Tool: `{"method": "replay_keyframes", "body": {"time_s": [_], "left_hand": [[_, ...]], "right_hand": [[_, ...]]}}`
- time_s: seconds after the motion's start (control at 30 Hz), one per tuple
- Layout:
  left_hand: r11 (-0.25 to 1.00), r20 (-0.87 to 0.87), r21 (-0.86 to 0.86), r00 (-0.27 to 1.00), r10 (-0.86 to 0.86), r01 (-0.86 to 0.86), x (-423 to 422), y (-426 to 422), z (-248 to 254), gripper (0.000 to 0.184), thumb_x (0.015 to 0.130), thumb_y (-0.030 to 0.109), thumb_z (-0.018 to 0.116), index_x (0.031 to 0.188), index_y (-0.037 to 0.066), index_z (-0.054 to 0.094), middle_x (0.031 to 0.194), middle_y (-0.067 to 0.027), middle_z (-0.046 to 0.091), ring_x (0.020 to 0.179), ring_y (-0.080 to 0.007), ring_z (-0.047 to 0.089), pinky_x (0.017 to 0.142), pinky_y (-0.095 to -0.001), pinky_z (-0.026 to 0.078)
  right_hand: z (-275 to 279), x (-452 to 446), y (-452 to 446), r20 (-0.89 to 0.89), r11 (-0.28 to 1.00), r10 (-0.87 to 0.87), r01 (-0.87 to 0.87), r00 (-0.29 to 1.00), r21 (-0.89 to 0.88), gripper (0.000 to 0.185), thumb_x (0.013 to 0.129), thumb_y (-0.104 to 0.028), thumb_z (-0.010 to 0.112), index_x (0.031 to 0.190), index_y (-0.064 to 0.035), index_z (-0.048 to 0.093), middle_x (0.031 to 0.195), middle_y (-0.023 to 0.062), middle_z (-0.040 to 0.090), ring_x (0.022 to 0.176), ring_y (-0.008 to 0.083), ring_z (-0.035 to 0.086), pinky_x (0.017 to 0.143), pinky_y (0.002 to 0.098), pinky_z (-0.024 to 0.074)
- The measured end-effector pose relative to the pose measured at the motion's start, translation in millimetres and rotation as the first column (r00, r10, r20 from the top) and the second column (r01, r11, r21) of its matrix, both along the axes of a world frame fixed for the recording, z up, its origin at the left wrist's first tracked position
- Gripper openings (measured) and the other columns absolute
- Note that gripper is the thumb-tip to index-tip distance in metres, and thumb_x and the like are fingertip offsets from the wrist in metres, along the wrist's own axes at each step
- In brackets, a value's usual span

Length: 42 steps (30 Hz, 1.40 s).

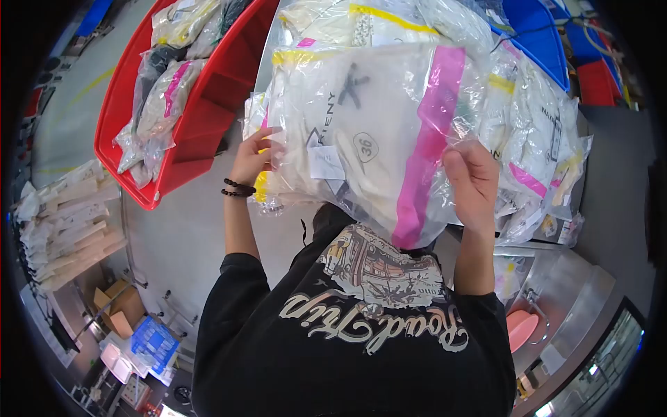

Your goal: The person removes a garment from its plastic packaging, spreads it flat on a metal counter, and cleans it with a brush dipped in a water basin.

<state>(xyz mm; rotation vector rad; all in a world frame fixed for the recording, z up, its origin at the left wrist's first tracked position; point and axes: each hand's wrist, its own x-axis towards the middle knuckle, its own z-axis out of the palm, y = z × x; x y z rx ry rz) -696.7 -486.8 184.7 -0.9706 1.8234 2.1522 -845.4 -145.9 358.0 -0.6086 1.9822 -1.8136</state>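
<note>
A large clear plastic bag [375, 90] with pale, folded contents is held up in front of my chest. It has a broad pink tape strip, a yellow strip at its top left corner, black lettering, a circled "36" and a small white label [326, 162]. My left hand [256, 154], with dark beads at the wrist, is closed on the bag's left edge; its fingertips are partly hidden by the plastic. On the other side, my right hand [474, 182] pinches the bag's right edge beside the pink strip, thumb on top.
Several similar bags [549, 132] are heaped behind and right of the held one. A red bin [229, 90] with more bags stands at the left, and a blue bin [538, 35] at the back right. A steel sink unit [577, 292] is at the lower right, cardboard box [121, 309] lower left.
</note>
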Motion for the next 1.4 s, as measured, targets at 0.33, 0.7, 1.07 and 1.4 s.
{"method": "replay_keyframes", "body": {"time_s": [0.33, 0.7, 1.07, 1.4], "left_hand": [[0.965, -0.165, 0.182, 0.973, -0.159, 0.188, -57.8, 69.0, -22.9, 0.042, 0.085, 0.011, 0.070, 0.126, 0.006, 0.062, 0.086, -0.0042, 0.067, 0.058, -0.0097, 0.053, 0.052, -0.0205, 0.045], [0.471, 0.025, -0.865, 0.951, -0.309, 0.176, -128.4, 149.1, -19.1, 0.035, 0.078, 0.024, 0.075, 0.111, 0.014, 0.071, 0.096, -0.0089, 0.067, 0.078, -0.0250, 0.063, 0.070, -0.0358, 0.052], [0.249, 0.043, -0.959, 0.943, -0.329, 0.131, -148.4, 112.6, -30.2, 0.084, 0.075, 0.037, 0.080, 0.142, 0.000, 0.046, 0.125, -0.0253, 0.059, 0.113, -0.0402, 0.058, 0.099, -0.0413, 0.047], [0.731, -0.121, -0.674, 0.960, -0.254, 0.108, -148.0, 57.7, -26.0, 0.042, 0.091, 0.019, 0.064, 0.125, -0.005, 0.060, 0.105, -0.0136, 0.070, 0.085, -0.0217, 0.064, 0.080, -0.0304, 0.052]], "right_hand": [[34.1, -41.1, 64.5, 0.002, 0.820, -0.528, 0.510, 0.849, -0.260, 0.030, 0.104, -0.020, 0.047, 0.122, 0.0002, 0.060, 0.117, 0.0189, 0.066, 0.104, 0.0277, 0.065, 0.091, 0.0361, 0.0501], [8.4, 36.3, 274.3, -0.219, 0.016, -0.976, 1.000, 0.016, 0.001, 0.028, 0.106, -0.021, 0.047, 0.121, -0.0030, 0.062, 0.121, 0.0108, 0.066, 0.109, 0.0155, 0.061, 0.096, 0.0267, 0.0446], [-52.7, 207.5, 393.2, 0.094, -0.297, -0.954, 0.874, -0.283, -0.384, 0.024, 0.101, -0.021, 0.051, 0.114, -0.0057, 0.064, 0.109, 0.0055, 0.064, 0.095, 0.0160, 0.062, 0.083, 0.0296, 0.0514], [-233.0, 322.3, 527.4, -0.221, -0.724, -0.690, 0.666, -0.689, 0.182, 0.033, 0.097, -0.029, 0.053, 0.103, 0.0020, 0.062, 0.089, 0.0109, 0.063, 0.072, 0.0205, 0.055, 0.063, 0.0336, 0.0481]]}}
